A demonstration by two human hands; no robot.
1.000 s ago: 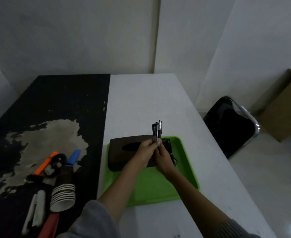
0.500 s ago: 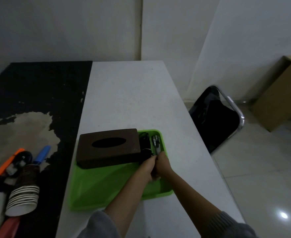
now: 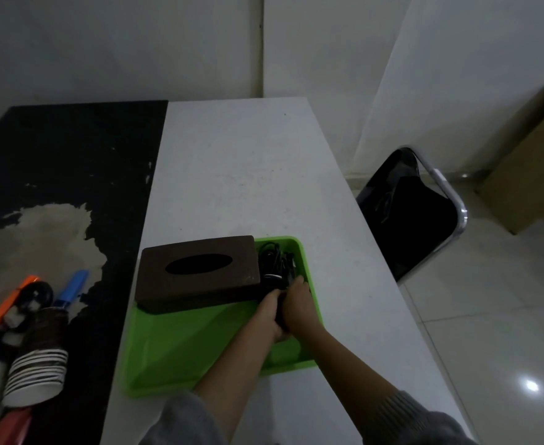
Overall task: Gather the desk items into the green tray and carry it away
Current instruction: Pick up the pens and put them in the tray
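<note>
Green tray [image 3: 180, 348], lower centre of frame on white table [image 3: 241, 175], dark pens [image 3: 291, 267] in its upper right corner, long axis pointing up the frame, brown tissue box [image 3: 196, 273] crosswise beside them, I see left hand [image 3: 269, 313] and right hand [image 3: 300, 305] pressed together, gripping the pens' near ends.

Pretty dim and murky overall. Only bright bit is a glare spot [image 3: 532, 386] on the floor [image 3: 488, 316], off right of the grip. The dark stuff [image 3: 279, 305] that left hand [image 3: 265, 316] and right hand [image 3: 301, 305] grip melts into shadow. Edges bow, wide-angle.
</note>
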